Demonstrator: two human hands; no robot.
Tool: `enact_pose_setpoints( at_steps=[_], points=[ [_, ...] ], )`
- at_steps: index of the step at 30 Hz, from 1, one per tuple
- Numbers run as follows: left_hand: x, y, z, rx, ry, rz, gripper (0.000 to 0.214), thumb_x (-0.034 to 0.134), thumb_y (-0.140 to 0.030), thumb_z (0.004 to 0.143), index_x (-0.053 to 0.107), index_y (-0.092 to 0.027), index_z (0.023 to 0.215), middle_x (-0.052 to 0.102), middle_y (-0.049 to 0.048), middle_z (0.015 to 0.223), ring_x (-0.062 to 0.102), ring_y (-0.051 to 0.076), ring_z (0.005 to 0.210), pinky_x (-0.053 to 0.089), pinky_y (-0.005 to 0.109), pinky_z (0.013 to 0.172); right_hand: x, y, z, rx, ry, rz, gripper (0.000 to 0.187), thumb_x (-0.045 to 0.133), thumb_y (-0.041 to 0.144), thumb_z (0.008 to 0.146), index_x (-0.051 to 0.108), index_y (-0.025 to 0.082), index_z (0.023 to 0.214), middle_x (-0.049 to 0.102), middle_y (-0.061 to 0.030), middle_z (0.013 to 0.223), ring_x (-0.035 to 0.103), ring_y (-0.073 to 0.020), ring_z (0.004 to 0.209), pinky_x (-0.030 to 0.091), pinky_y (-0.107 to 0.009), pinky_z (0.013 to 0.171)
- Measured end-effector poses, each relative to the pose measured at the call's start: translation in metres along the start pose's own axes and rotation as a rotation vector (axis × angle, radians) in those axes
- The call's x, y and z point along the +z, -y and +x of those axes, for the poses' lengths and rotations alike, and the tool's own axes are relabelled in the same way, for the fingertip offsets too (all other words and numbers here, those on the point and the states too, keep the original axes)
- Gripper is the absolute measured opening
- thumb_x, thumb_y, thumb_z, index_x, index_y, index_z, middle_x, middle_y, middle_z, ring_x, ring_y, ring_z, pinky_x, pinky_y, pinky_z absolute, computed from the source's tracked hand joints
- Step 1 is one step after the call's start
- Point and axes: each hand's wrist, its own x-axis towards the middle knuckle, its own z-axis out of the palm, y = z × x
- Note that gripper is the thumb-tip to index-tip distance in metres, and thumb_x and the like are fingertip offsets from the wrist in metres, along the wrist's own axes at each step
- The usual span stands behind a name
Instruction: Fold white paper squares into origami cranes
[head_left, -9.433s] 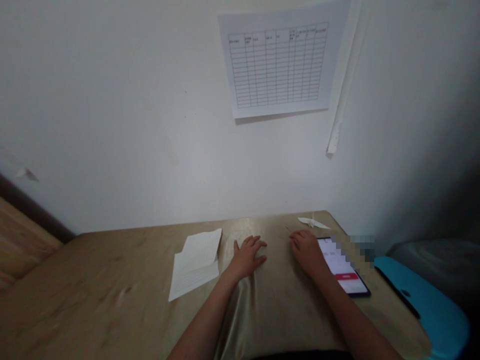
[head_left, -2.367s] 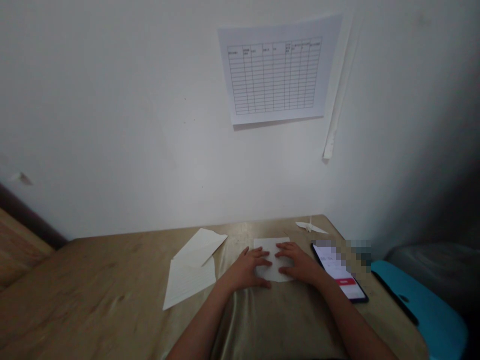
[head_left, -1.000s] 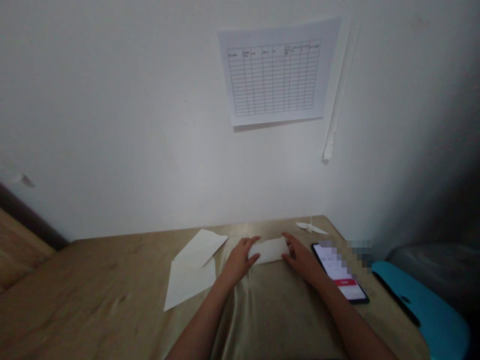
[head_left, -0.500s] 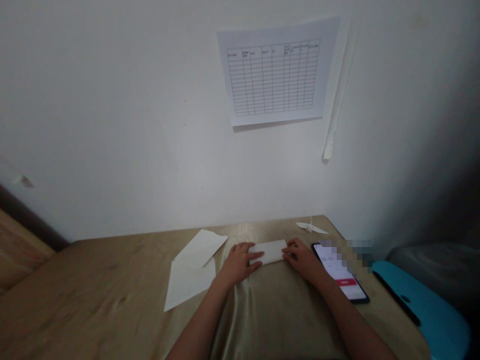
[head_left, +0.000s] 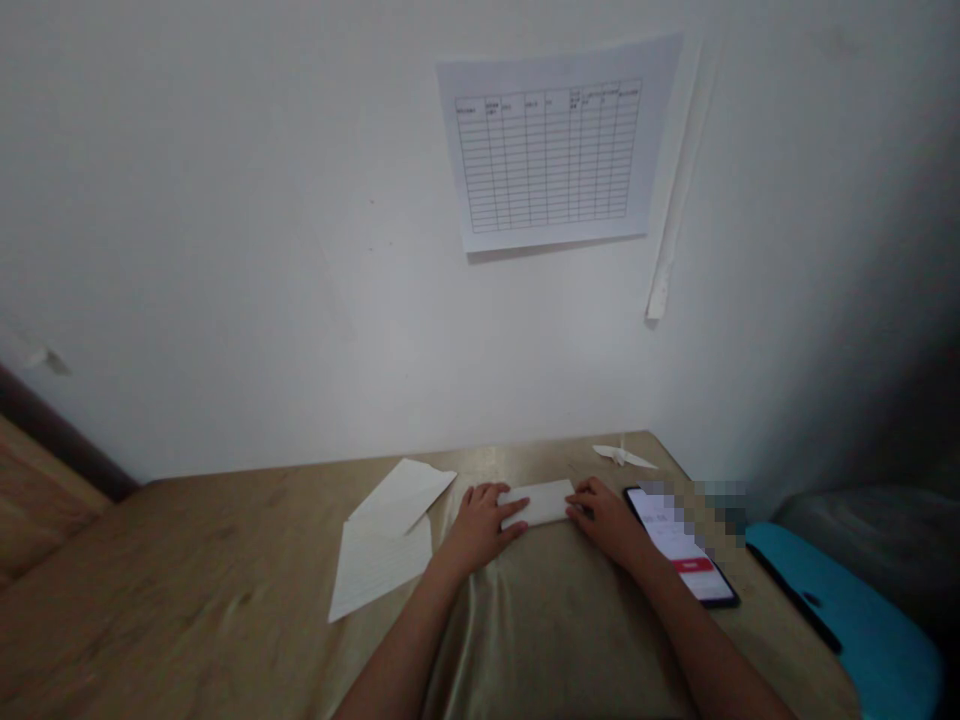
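A folded strip of white paper [head_left: 544,500] lies flat on the cloth-covered table between my hands. My left hand [head_left: 484,522] rests over its left end, palm down, fingers stretched and spread on the paper. At the opposite end, my right hand [head_left: 598,515] has its thumb and fingers bent close together on the paper's right edge. More white sheets [head_left: 382,565] lie to the left of my left hand, one overlapping another. A small folded white paper piece with pointed ends [head_left: 624,457] sits beyond my right hand.
A smartphone [head_left: 679,550] with a lit screen lies beside my right forearm. Past the table's right edge is a blue seat or stool [head_left: 855,620]. The white wall behind carries a printed table sheet [head_left: 551,155]. The brown tablecloth [head_left: 195,580] has wrinkles.
Almost nothing differs. Both hands stay on the folded paper, with only a very slight shift of the fingers.
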Motion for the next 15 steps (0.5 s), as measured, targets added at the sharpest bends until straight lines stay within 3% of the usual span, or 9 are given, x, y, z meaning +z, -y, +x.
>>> enact_pose_setpoints(
  at_steps=[7,15],
  points=[
    [-0.0008,-0.0025,-0.0013,0.007,-0.037,-0.007,0.043,0.046,-0.060,0.096,0.062,-0.043,0.133,0.057,0.0069,0.126,0.047,0.028,0.122,0.031,0.053,0.113,-0.0044,0.0044,-0.0024,-0.011,0.007,0.014,0.032,0.054,0.034,0.093,0.073,0.021,0.115,0.063,-0.0093,0.116,0.063,-0.0205,0.103,0.048,-0.033,0.098],
    [0.0016,-0.0041,-0.0001,-0.016,-0.024,0.010,0.040,0.048,-0.054,0.098,0.059,-0.046,0.135,0.055,0.0063,0.124,0.047,0.028,0.120,0.032,0.052,0.112,-0.0047,0.0063,-0.0029,-0.018,0.012,-0.017,0.034,0.053,0.035,0.094,0.073,0.023,0.118,0.062,-0.0097,0.118,0.062,-0.0217,0.105,0.047,-0.034,0.098]
  ],
)
